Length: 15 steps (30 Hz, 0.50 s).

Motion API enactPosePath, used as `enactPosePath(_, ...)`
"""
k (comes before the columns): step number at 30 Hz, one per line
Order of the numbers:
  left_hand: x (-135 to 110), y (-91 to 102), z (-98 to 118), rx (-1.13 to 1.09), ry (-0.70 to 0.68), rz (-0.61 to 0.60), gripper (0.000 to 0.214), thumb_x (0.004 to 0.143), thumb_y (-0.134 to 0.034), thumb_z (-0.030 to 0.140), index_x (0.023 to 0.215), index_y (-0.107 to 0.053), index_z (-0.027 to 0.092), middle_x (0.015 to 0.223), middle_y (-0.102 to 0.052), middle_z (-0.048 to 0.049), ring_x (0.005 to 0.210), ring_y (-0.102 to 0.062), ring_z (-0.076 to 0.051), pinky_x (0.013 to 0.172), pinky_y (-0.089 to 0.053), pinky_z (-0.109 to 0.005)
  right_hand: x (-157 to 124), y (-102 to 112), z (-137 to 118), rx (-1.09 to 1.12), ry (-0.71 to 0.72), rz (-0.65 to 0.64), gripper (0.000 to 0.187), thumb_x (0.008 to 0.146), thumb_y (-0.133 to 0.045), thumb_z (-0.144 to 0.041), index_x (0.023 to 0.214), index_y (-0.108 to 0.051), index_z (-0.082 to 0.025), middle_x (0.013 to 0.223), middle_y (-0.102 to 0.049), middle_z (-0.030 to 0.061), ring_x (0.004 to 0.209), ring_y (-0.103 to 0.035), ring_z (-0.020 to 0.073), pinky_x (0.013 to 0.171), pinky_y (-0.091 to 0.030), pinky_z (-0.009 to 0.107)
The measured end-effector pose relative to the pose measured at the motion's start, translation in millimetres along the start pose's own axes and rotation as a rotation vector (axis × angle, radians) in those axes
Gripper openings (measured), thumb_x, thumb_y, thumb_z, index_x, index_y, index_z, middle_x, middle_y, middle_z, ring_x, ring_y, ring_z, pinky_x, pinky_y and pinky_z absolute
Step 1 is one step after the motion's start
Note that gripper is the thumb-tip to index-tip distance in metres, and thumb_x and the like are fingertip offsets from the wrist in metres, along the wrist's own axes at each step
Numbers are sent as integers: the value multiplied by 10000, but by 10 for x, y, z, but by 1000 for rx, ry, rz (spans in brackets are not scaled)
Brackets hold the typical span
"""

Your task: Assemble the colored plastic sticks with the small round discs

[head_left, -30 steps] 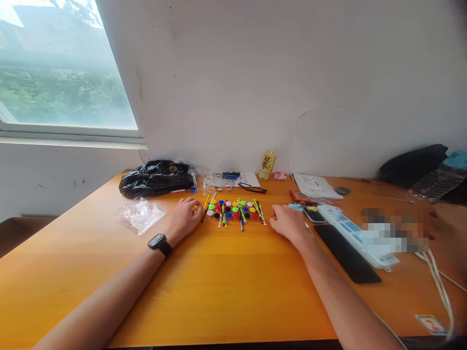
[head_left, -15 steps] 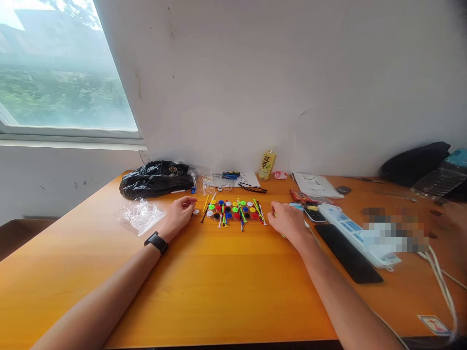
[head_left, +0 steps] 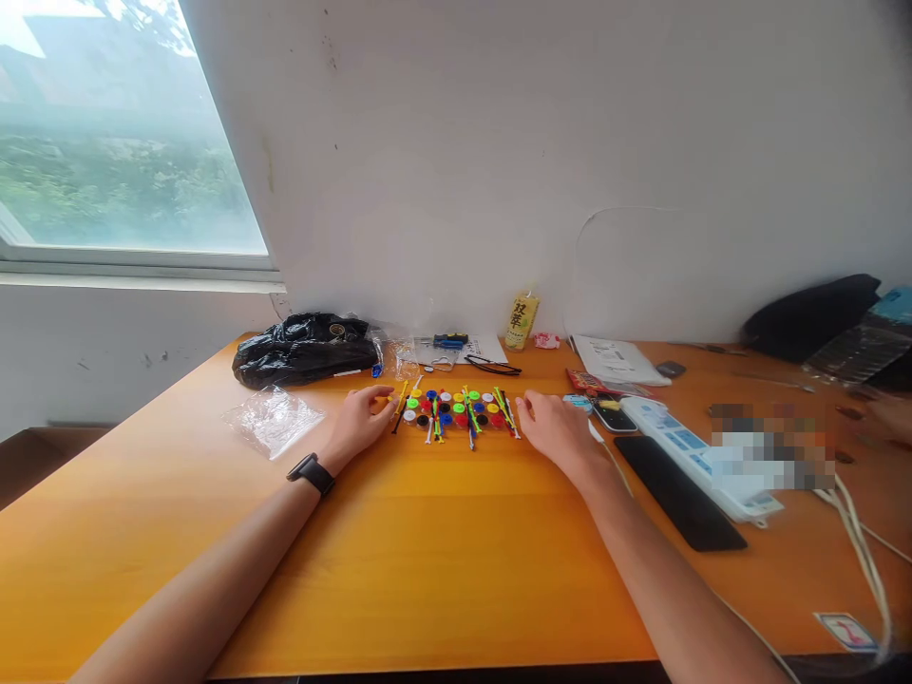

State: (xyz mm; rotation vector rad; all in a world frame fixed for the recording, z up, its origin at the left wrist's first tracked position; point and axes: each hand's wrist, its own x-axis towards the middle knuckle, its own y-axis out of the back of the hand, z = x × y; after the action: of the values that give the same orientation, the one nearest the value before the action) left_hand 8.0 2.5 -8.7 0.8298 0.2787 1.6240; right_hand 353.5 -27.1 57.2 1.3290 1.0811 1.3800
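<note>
2 hands at either end of a colourful row of discs and sticks

Small coloured discs lie close together in a band at the centre of the frame, on an orange-brown table. Thin coloured sticks lie among and across them in slanting bunches. The person's left hand rests just beside the band's left end, fingers bent; the right hand sits curled by its right end. Whether either grip is closed on a piece I cannot tell: the knuckles and the distance hide it.

Done well, handling here would probably mean a light thumb-and-finger pinch on 1 piece at a time. The sticks overlap, so lifting each from a free end, straight up, should disturb its neighbours least. Low wrists would seem wise too, as a sideways brush could scatter the closely set discs.

Left of centre, a clear plastic bag lies near the left hand, so that elbow and sleeve-free forearm are best kept off it. Right of centre, a white power strip lies beyond the right hand.
</note>
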Motion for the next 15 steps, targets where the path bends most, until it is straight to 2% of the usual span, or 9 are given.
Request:
enactPosePath(4, -9, -1, 23, -12, -9, 0, 257, 925, -631, 421, 955, -778, 211, 985, -809, -69, 868, -746, -250, 812, -565, -347, 2, -13, 0, 21, 3, -9, 397, 1103, -391, -433, 988, -693, -201, 941, -778, 114, 873, -733, 259, 679, -370, 298)
enactPosePath(9, 2, -5, 27, 80, -115, 45, 296, 929, -626, 447, 1026, -774, 208, 1078, -778, -99, 937, -724, -265, 849, -554, -372, 2, -41, -8, 37, 14, -3, 418, 1105, -389, -456, 972, -692, -201, 922, -775, 112, 845, -723, 251, 667, -346, 298)
enactPosePath(11, 0, -9, 31, 120, -147, 23, 274, 938, -608, 433, 971, -771, 216, 1054, -774, -95, 936, -714, -267, 846, -546, -377, 6, -55, -9, 34, 17, 3, 414, 1102, -398, -455, 962, -694, -201, 914, -776, 107, 834, -722, 249, 650, -330, 300)
enactPosePath(15, -1, -35, 5, 41, -63, 34, 220, 939, -582, 402, 906, -694, 216, 995, -774, -74, 819, -709, -231, 744, -547, -343, 14, -69, -7, 26, 23, 33, 423, 1097, -407, -470, 935, -694, -206, 884, -775, 91, 811, -721, 248, 606, -286, 311)
